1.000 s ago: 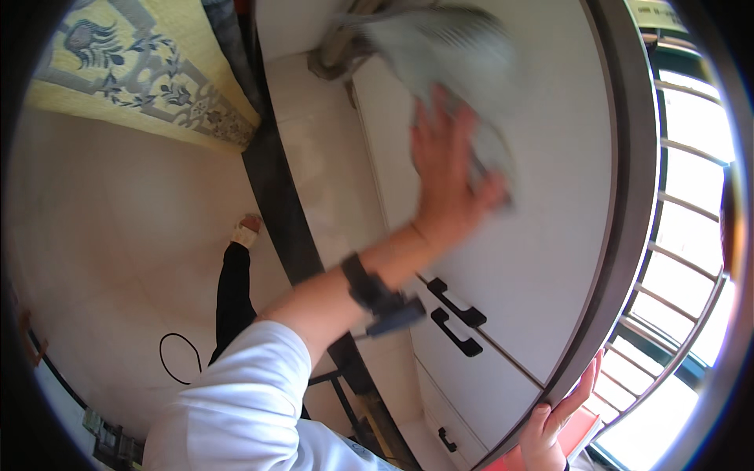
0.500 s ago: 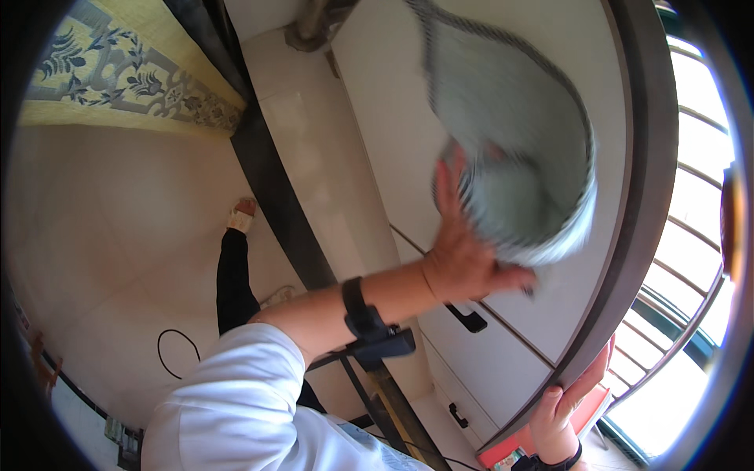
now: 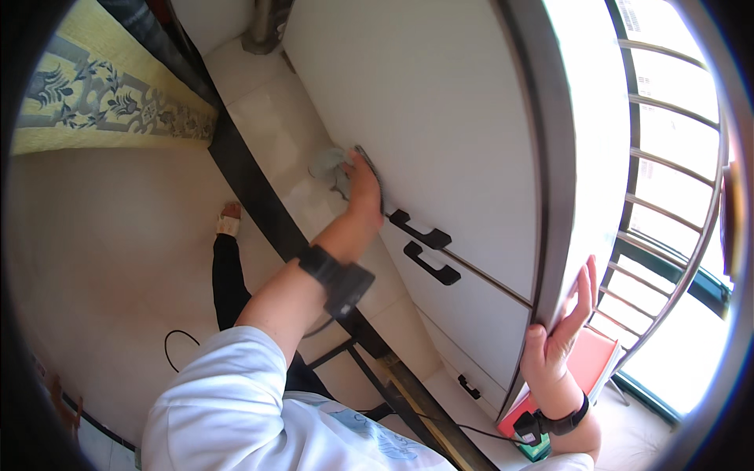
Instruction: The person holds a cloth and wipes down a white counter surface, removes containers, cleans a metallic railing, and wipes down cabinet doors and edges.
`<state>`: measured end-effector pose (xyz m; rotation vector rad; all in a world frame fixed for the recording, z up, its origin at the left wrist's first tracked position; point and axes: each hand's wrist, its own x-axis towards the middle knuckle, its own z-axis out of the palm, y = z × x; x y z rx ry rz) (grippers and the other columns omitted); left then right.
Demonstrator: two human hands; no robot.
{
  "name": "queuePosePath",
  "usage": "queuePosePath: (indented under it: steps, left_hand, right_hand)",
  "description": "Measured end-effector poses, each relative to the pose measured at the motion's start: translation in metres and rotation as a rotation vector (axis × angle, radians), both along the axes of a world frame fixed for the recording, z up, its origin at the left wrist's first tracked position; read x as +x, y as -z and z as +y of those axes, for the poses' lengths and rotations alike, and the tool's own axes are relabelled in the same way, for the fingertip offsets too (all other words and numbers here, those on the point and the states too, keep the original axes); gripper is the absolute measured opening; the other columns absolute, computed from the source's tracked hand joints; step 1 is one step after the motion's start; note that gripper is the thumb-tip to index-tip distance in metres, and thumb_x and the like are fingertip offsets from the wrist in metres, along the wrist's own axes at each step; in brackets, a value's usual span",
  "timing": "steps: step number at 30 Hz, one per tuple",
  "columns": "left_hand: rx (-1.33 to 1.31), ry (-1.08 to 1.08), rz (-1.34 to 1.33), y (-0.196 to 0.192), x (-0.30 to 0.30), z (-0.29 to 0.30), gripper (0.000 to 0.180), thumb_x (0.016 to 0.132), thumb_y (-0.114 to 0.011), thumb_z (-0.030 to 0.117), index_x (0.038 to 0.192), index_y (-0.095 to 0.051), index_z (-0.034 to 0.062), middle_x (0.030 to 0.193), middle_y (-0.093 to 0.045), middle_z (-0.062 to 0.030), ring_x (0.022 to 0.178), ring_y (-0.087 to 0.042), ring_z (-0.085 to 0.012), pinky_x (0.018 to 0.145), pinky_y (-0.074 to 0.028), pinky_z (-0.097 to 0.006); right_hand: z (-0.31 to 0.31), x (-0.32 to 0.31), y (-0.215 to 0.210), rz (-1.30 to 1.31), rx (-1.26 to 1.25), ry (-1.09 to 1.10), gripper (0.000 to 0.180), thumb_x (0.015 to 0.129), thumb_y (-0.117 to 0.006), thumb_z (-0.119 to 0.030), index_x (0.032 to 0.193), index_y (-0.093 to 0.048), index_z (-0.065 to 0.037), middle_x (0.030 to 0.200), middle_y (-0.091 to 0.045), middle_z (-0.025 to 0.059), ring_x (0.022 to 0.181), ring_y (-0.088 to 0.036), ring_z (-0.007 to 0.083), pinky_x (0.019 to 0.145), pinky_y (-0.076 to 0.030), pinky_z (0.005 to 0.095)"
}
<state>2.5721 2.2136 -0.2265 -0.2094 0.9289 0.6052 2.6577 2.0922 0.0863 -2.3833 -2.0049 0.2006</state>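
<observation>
Two hands were on the white cabinet (image 3: 440,118), one per face. Left of the cabinet's front: pale tiled floor (image 3: 118,228), a yellow patterned mat (image 3: 102,102) further out, and a dark threshold strip (image 3: 251,188) running along near the cabinet base. Left hand (image 3: 363,184) was flat against the cabinet front, low down, fingers pressing a grey-green cloth (image 3: 334,166) onto the panel just beside the upper of two black handles (image 3: 422,229). Cloth was bunched, mostly hidden under the palm. Right hand (image 3: 559,337) was open, fingers spread, braced on the cabinet's right edge, holding nothing. A red box (image 3: 585,365) sat below that hand, railing (image 3: 675,196) beyond.

Progress, my read: wiping was mid-way. Upper front looked clean and even; lower drawers and handles below the cloth likely remained. Can't confirm from finish alone.
</observation>
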Motion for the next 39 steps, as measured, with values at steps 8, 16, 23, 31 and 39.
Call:
queuePosePath:
  steps: [8, 16, 23, 31, 39]
  left_hand:
    - [0.713, 0.195, 0.398, -0.105, -0.001, -0.041, 0.084, 0.098, -0.029, 0.05, 0.143, 0.011, -0.0087, 0.152, 0.001, -0.0265, 0.142, -0.004, -0.0387, 0.114, -0.011, -0.046]
    - [1.819, 0.46, 0.427, -0.179, -0.07, -0.07, 0.057, 0.093, -0.05, 0.041, 0.139, -0.038, 0.0088, 0.146, -0.025, -0.0222, 0.137, -0.014, -0.0473, 0.105, -0.006, -0.068]
    - [1.925, 0.076, 1.013, -0.109, -0.055, 0.084, 0.045, 0.079, -0.065, 0.021, 0.118, -0.056, 0.0023, 0.128, -0.042, -0.0261, 0.119, -0.038, -0.0489, 0.099, -0.029, -0.058]
    - [0.758, 0.03, 0.639, -0.028, -0.027, 0.098, 0.053, 0.097, -0.031, 0.012, 0.147, -0.015, 0.0011, 0.149, -0.021, -0.0219, 0.133, -0.027, -0.0343, 0.111, -0.023, -0.045]
    - [0.075, 0.228, -0.094, 0.074, -0.03, 0.027, 0.074, 0.095, -0.036, 0.057, 0.147, -0.023, 0.0072, 0.149, -0.028, -0.0072, 0.133, -0.03, -0.0254, 0.109, -0.028, -0.039]
  right_hand:
    - [0.01, -0.011, -0.004, -0.006, 0.053, -0.047, 0.072, 0.087, -0.056, -0.035, 0.142, -0.024, 0.0, 0.147, -0.018, 0.0275, 0.137, -0.02, 0.0425, 0.109, -0.023, 0.0513]
    - [0.002, -0.005, -0.009, -0.016, 0.047, -0.028, 0.074, 0.086, -0.058, -0.035, 0.142, -0.025, 0.001, 0.147, -0.019, 0.0289, 0.137, -0.021, 0.0436, 0.109, -0.022, 0.0512]
    - [0.004, -0.003, -0.003, -0.022, 0.06, -0.029, 0.073, 0.089, -0.054, -0.042, 0.141, -0.026, 0.001, 0.146, -0.021, 0.029, 0.136, -0.024, 0.0429, 0.109, -0.023, 0.0497]
    - [0.009, -0.008, -0.003, -0.041, 0.078, -0.008, 0.073, 0.09, -0.052, -0.046, 0.141, -0.028, 0.001, 0.146, -0.022, 0.0284, 0.137, -0.025, 0.0412, 0.109, -0.026, 0.048]
    - [0.009, -0.01, -0.007, -0.048, 0.044, -0.008, 0.073, 0.088, -0.057, -0.044, 0.14, -0.03, 0.0, 0.146, -0.022, 0.0277, 0.138, -0.023, 0.0409, 0.11, -0.026, 0.0488]
